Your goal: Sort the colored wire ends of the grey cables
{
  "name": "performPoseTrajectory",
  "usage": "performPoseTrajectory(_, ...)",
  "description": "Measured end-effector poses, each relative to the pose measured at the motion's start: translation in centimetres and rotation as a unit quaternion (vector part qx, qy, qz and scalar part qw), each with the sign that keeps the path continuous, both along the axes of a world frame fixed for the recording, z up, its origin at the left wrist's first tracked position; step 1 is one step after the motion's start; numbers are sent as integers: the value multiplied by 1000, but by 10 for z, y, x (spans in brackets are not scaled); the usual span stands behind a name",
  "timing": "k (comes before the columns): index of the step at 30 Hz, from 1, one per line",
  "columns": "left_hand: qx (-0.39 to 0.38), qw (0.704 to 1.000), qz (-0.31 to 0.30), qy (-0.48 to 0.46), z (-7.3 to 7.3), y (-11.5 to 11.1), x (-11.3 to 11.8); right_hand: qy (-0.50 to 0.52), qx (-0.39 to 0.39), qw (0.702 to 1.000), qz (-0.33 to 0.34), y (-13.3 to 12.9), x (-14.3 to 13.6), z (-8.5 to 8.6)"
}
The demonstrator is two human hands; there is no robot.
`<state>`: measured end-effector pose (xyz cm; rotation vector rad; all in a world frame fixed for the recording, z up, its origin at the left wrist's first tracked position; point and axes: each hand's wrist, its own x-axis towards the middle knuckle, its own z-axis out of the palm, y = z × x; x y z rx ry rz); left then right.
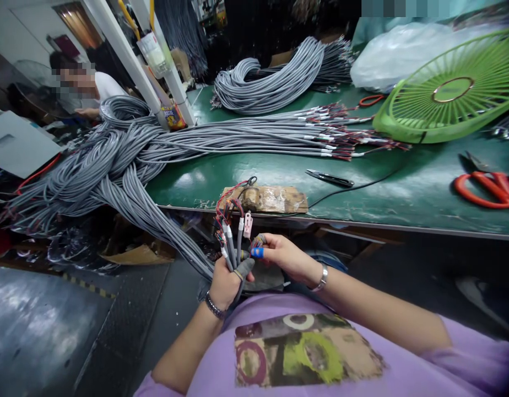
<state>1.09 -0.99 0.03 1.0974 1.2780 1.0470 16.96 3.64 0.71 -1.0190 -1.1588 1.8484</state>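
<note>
My left hand (227, 282) gripped matt grey plastic-looking cables (231, 242) w/ a smooth finish, nr a glossy green tabletop (254, 165) & rough wood block (285, 199).

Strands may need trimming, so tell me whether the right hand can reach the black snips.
Probably yes: the black snips lie uncovered on the green table, ahead of the right hand, with nothing blocking the way. That hand is pinching thin wires, so it would likely have to release them.
</note>
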Motion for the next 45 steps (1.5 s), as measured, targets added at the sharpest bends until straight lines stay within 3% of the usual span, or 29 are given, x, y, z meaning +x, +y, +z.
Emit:
performPoseTrajectory(5, 1, 999, -47, 20, 3, -1, 2, -54, 46, 994, 89, -1, -4, 14)
performPoseTrajectory(9, -6, 999, -39, 35, 4, -5, -2, -23, 18, 990, 140, -1, -10, 14)
performPoseTrajectory(15, 28, 999, 38, -15, -7, -7, -10, -11, -23, 998, 58, -3, -11, -4)
performPoseTrajectory(22, 33, 990, 124, -53, -8, -2, -5, -51, 31, 997, 58, -6, -9, -4)
performPoseTrajectory(27, 36, 992, 105, -54, -6, -2, -5, -61, 65, 995, 49, -3, -11, 1)
performPoseTrajectory(35, 11, 998, 61, -28, -12, -4, -5, 9, 45, 993, 110, -1, -21, 7)
performPoseTrajectory(45, 51, 991, 118, -43, -11, -1, -3, 24, -85, 996, -28, -7, -22, -6)
